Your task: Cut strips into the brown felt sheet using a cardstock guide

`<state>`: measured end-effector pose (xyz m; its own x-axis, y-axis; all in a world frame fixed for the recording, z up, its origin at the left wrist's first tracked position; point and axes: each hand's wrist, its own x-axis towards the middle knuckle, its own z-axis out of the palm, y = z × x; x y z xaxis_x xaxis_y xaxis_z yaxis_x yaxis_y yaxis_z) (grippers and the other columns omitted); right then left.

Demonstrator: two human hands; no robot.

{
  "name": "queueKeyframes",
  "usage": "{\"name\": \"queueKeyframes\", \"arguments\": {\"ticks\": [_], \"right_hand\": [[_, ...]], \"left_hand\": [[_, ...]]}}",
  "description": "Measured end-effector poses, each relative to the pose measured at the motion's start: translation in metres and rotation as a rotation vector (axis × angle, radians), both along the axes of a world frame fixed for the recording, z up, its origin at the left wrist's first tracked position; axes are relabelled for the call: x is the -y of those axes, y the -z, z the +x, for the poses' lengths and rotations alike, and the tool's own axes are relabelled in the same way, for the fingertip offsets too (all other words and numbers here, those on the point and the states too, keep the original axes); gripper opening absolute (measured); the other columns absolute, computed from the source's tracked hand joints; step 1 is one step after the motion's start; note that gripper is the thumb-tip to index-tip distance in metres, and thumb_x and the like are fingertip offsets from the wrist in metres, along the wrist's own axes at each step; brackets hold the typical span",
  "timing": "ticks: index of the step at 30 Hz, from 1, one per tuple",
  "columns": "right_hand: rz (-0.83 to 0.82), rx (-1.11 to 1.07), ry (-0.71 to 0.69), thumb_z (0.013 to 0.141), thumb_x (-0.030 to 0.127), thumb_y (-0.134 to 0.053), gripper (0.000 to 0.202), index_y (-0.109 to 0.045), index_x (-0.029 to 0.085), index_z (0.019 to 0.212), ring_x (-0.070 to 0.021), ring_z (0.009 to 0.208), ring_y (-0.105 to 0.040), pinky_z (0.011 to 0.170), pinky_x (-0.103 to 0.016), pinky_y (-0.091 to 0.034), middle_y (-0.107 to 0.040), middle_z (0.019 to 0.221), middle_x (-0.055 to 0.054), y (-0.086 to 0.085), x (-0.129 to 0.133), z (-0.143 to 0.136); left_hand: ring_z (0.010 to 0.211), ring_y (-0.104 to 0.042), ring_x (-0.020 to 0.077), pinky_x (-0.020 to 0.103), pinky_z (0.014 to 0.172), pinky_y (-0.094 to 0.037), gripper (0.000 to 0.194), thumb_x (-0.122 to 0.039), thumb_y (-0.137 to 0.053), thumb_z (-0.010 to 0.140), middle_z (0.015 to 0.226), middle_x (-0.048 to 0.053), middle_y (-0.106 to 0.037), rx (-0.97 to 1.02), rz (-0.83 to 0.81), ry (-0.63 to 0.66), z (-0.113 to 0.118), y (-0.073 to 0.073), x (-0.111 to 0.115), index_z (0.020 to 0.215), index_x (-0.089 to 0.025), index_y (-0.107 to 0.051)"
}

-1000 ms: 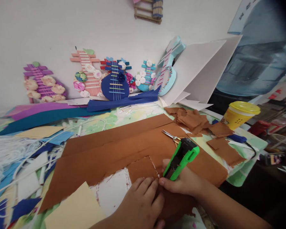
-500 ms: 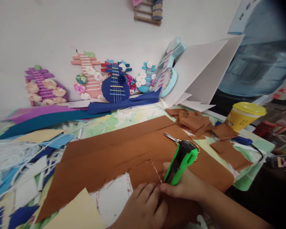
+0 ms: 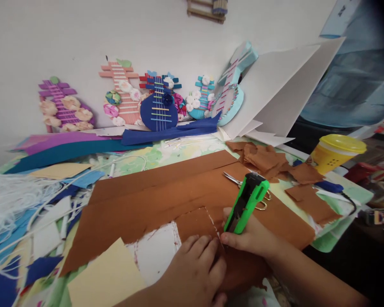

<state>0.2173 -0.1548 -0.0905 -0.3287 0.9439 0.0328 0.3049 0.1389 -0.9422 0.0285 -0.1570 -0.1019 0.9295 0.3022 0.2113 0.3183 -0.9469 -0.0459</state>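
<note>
My right hand [image 3: 251, 236] is closed around a green and black utility knife [image 3: 245, 204], its lower end at the edge of a brown rectangle marked by a pale cut line. My left hand [image 3: 198, 266] lies palm down with fingers spread on the brown sheet [image 3: 141, 200], just left of the knife. Beside it a white piece [image 3: 158, 251] with rough, reddish-marked edges shows next to the brown rectangle. Scissors [image 3: 233, 178] with gold handles lie on the brown sheet behind the knife, partly hidden by it.
Torn brown scraps [image 3: 265, 160] and a yellow-lidded tub [image 3: 337, 151] are at the right. White strings [image 3: 13, 213] and coloured scraps lie at the left, a cream sheet [image 3: 105, 277] in front. Several decorated instrument-shaped crafts [image 3: 158, 111] lean on the wall beside white boards [image 3: 275, 89].
The camera view has shifted slightly. My right hand and the knife have moved a little along the rectangle's right edge, toward me. My left hand stays on the brown sheet.
</note>
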Motion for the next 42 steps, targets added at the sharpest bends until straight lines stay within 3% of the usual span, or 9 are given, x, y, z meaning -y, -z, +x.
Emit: {"name": "queueKeyframes", "arguments": {"ticks": [7, 17, 24, 31, 37, 42], "right_hand": [[0.023, 0.114, 0.039, 0.071, 0.034, -0.055, 0.029, -0.035, 0.018, 0.058, -0.0062, 0.049, -0.032, 0.043, -0.018, -0.028, -0.033, 0.054, 0.006, -0.006, 0.004, -0.004], [0.036, 0.12, 0.045, 0.069, 0.037, -0.056, 0.03, -0.035, 0.018, 0.059, -0.0061, 0.049, -0.033, 0.042, -0.018, -0.029, -0.035, 0.053, 0.007, -0.006, 0.002, -0.005], [0.066, -0.051, 0.029, 0.067, 0.052, -0.057, 0.041, -0.034, 0.018, 0.061, -0.007, 0.052, -0.032, 0.044, -0.019, -0.028, -0.033, 0.056, 0.006, 0.001, 0.0, 0.0], [0.059, 0.096, 0.056, 0.069, 0.046, -0.056, 0.036, -0.036, 0.017, 0.059, -0.0069, 0.051, -0.032, 0.044, -0.019, -0.027, -0.033, 0.056, 0.006, 0.001, 0.002, -0.001], [0.067, 0.103, 0.081, 0.069, 0.042, -0.056, 0.032, -0.035, 0.018, 0.06, -0.0068, 0.05, -0.033, 0.044, -0.019, -0.027, -0.035, 0.054, 0.006, -0.005, 0.005, -0.004], [0.03, 0.055, 0.018, 0.063, 0.053, -0.06, 0.042, -0.035, 0.019, 0.062, -0.0073, 0.051, -0.033, 0.043, -0.019, -0.026, -0.036, 0.056, 0.006, -0.003, 0.004, -0.002]], "left_hand": [[0.094, -0.049, 0.0256, 0.037, 0.082, -0.037, 0.044, -0.049, -0.047, 0.076, 0.106, 0.012, -0.055, 0.069, 0.01, -0.012, 0.001, 0.001, 0.0, 0.103, -0.015, -0.053], [0.095, -0.047, 0.0258, 0.039, 0.083, -0.037, 0.042, -0.045, -0.051, 0.073, 0.107, 0.012, -0.054, 0.02, -0.078, -0.042, 0.001, -0.001, 0.003, 0.102, -0.014, -0.054], [0.094, -0.049, 0.0285, 0.041, 0.081, -0.039, 0.044, -0.046, -0.05, 0.074, 0.108, 0.016, -0.054, -0.009, -0.051, -0.017, 0.0, -0.006, 0.002, 0.102, -0.011, -0.055], [0.091, -0.052, 0.0292, 0.041, 0.077, -0.042, 0.047, -0.046, -0.051, 0.073, 0.105, 0.017, -0.056, -0.012, -0.01, 0.008, 0.002, -0.008, 0.0, 0.103, -0.01, -0.055], [0.089, -0.053, 0.0282, 0.039, 0.075, -0.043, 0.046, -0.048, -0.052, 0.073, 0.103, 0.015, -0.057, 0.028, 0.054, 0.019, 0.001, 0.0, -0.002, 0.099, -0.011, -0.055], [0.086, -0.054, 0.0266, 0.038, 0.075, -0.043, 0.045, -0.051, -0.052, 0.074, 0.1, 0.013, -0.058, 0.072, 0.104, 0.029, 0.0, 0.006, -0.004, 0.098, -0.014, -0.055]]}}
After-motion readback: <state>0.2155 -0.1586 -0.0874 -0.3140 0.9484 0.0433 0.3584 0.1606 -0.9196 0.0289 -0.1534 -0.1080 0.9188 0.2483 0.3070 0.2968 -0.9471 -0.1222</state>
